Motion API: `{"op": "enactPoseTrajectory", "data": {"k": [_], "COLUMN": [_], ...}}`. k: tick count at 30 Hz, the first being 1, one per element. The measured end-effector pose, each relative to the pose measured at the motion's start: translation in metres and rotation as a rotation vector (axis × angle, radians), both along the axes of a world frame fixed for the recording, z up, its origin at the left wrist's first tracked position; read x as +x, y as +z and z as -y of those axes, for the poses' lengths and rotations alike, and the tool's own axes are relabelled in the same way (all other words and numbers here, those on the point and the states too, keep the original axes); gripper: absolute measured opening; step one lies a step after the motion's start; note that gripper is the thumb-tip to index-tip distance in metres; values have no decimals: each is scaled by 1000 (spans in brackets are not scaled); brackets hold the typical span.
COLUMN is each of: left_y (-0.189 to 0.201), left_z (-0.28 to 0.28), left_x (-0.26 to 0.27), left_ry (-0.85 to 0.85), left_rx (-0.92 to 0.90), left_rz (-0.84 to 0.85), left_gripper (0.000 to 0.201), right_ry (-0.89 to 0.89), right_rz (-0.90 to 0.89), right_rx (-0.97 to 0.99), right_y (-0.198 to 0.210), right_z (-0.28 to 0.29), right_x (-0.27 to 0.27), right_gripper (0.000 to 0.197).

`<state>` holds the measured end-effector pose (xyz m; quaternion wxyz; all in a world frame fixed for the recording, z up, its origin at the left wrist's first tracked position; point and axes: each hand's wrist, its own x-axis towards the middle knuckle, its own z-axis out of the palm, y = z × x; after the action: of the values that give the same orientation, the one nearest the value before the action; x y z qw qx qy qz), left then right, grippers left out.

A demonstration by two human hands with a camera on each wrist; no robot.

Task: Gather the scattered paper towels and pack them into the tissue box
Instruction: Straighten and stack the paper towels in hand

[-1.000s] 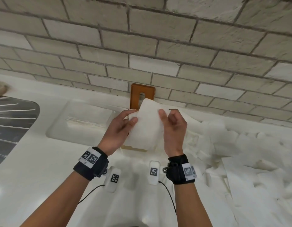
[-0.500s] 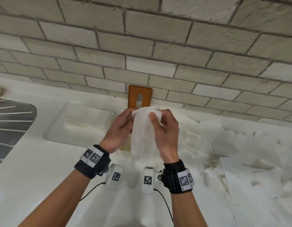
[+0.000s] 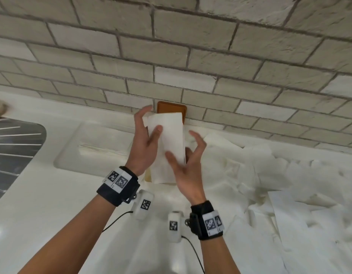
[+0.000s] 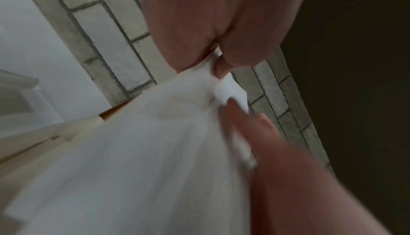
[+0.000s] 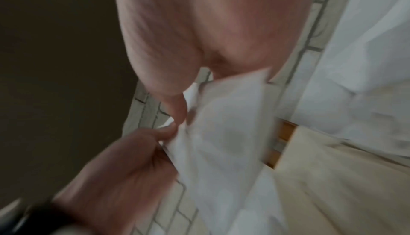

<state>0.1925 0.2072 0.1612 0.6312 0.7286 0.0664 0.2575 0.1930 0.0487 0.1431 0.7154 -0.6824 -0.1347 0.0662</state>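
The head view alone takes in the whole scene: a folded white paper towel (image 3: pixel 167 143) held upright in front of the orange-brown lid of the tissue box (image 3: pixel 172 110), which stands on edge against the grey brick wall (image 3: pixel 191 56). The pale wooden body of the box (image 3: pixel 147 176) shows just below the towel, at its left edge. To the right of the box, loose white paper towels (image 3: pixel 279 184) lie heaped over the white countertop (image 3: pixel 42 194); to its left sit a clear plastic tray (image 3: pixel 96 147) and, farther left, a ribbed metal drainboard (image 3: pixel 15 147).

The left hand (image 3: pixel 146 145) grips the towel's upper left edge, thumb across the front, fingers curled behind. The right hand (image 3: pixel 188 165) has its thumb on the towel's lower front and its fingers loosely spread beside the right edge; whether they touch it the head view does not show.

The left wrist view, blurred, shows the towel (image 4: pixel 144 151) bunched between the left fingertips (image 4: pixel 221 68), with another finger (image 4: pixel 255 128) against it. The right wrist view, also blurred, shows the towel (image 5: pixel 226 133) beside the right hand's finger (image 5: pixel 177 107) and the left hand (image 5: pixel 124 165) pinching its edge.

Both black wristbands (image 3: pixel 117 186) carry square black-and-white coded markers; no writing is readable.
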Motion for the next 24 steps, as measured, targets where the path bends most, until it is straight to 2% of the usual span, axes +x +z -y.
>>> {"op": "enactPoseTrajectory", "data": {"k": [2,5,7,9,12,15,18,20,22,24], "left_y": [1,-13,-34,-61,-98,-118,-124,-124,-122,-118], "left_z": [-13,-27,-33,-35,-31,-24,-21,-18,-17,-14], "left_x": [11,18,14,3,-18,-34,-37,-38,-40,-44], "left_ry": [32,37,71,91,23,-52,-19,-6,10,71], "left_rx": [-21,47,178,303,365,466,552,555,555,551], "left_rz": [-15,-155,-290,-419,-624,-709,-746,-753,-725,-622], "left_gripper": [52,54,54,54,56,54,55,54,49,43], "right_ry": [21,-88,-108,-47,30,183,312,250,69,-152], "right_rz": [21,14,-29,-82,-180,-226,-172,-154,-118,-41], "right_rx": [-104,-255,-338,-460,-677,-912,-1046,-999,-872,-853], "right_y": [-19,-46,-56,-67,-82,-84,-81,-77,-72,-75], "right_z": [1,-8,-18,-28,-44,-54,-54,-40,-11,26], "right_x": [-13,-12,-1,14,31,35,37,40,51,70], "right_gripper": [51,16,15,16,20,25,29,37,32,26]}}
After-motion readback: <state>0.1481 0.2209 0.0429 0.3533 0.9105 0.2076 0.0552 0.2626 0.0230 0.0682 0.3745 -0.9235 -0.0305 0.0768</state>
